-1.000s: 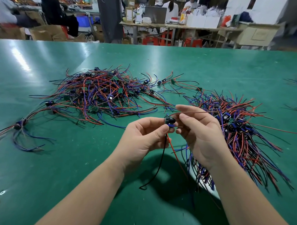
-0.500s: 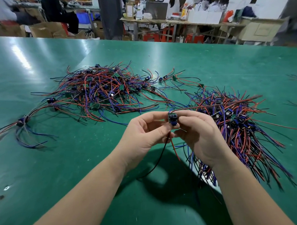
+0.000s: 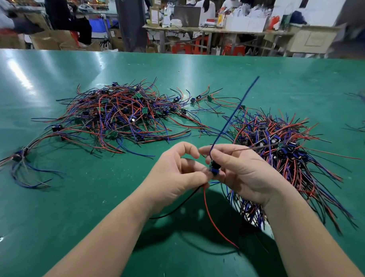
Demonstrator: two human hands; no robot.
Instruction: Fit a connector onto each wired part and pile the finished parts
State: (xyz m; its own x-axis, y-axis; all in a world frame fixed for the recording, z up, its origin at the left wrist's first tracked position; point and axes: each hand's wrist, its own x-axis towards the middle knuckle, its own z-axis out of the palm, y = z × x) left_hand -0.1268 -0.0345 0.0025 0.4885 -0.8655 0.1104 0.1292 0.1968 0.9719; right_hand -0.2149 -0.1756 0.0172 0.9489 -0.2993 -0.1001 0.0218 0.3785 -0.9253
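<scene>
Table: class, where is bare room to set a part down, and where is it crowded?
Bare: the far strip of table behind both piles, and the near-left patch between the left pile, the small bundle and the left hand. Crowded: the right pile beside the right hand holding the wired part, and the stray wires between the piles.

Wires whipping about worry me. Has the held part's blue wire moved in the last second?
Yes. The blue wire has swung up from the right hand and now stands over the gap between the left pile and right pile.
</scene>
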